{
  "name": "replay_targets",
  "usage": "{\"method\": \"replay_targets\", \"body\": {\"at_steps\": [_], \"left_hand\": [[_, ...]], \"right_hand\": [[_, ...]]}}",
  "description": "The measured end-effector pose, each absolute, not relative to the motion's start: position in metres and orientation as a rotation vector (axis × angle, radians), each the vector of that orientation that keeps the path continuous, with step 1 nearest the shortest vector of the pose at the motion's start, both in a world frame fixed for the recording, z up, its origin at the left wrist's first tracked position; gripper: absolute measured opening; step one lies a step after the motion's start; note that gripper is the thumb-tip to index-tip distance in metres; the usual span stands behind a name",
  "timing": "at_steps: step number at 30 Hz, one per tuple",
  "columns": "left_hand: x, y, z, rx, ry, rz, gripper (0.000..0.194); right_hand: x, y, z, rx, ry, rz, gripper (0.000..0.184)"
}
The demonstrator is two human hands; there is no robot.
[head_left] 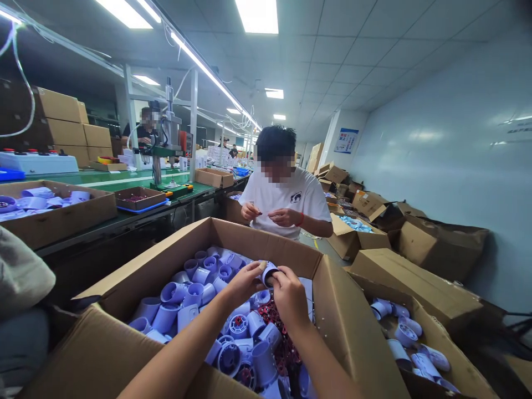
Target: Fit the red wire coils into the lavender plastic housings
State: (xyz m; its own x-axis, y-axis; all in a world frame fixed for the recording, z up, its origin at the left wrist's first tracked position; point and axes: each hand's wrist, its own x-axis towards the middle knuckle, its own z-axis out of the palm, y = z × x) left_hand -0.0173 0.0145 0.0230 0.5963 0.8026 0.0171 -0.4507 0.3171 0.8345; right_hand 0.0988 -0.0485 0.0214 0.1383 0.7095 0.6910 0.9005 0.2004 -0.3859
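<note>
My left hand and my right hand are together above a large cardboard box. Between them they hold a white plastic cup-shaped housing, its open end tilted toward me. The left hand grips its side. My right fingers are at the rim and partly inside; whether they pinch a small part there is hidden. Below lie many similar housings, some with red parts fitted inside. A heap of small dark red parts fills the box's right side, beneath my right hand.
Across the box, a person in a white shirt handles a small red part. At right, another carton holds more housings. On the left bench stand a box of housings, a small box of red parts and a press.
</note>
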Motion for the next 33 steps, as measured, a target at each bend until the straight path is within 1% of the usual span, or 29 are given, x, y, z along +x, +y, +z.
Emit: {"method": "replay_targets", "body": {"at_steps": [5,10,12,14,15,18,20,22,24,33], "left_hand": [[-0.018,0.013,0.025,0.896,0.416,0.894,0.039],[-0.018,0.014,0.025,0.892,0.411,0.912,0.039],[-0.017,0.015,0.024,0.894,0.402,0.921,0.039],[-0.017,0.015,0.023,0.902,0.391,0.927,0.038],[-0.017,0.016,0.022,0.907,0.388,0.927,0.038],[-0.017,0.016,0.022,0.928,0.388,0.92,0.039],[-0.018,0.015,0.022,0.946,0.388,0.906,0.04],[-0.018,0.014,0.024,0.971,0.386,0.885,0.042],[-0.018,0.013,0.025,0.991,0.389,0.856,0.042],[-0.021,0.01,0.023,1.06,0.467,0.823,0.044]], "right_hand": [[0.095,-0.046,0.018,-1.5,-1.513,-0.281,0.022],[0.094,-0.045,0.017,-1.37,-1.457,-0.185,0.018],[0.094,-0.046,0.017,-1.308,-1.417,-0.12,0.012],[0.094,-0.046,0.016,-1.29,-1.328,-0.037,0.001],[0.094,-0.045,0.016,-1.293,-1.267,0.02,0.006],[0.094,-0.041,0.014,-1.264,-1.089,0.266,0.035],[0.096,-0.037,0.013,-1.197,-1.044,0.459,0.044],[0.1,-0.034,0.012,-1.155,-1.044,0.595,0.04],[0.103,-0.032,0.012,-1.159,-1.049,0.648,0.035],[0.104,-0.035,0.015,-1.295,-1.032,0.557,0.022]]}}
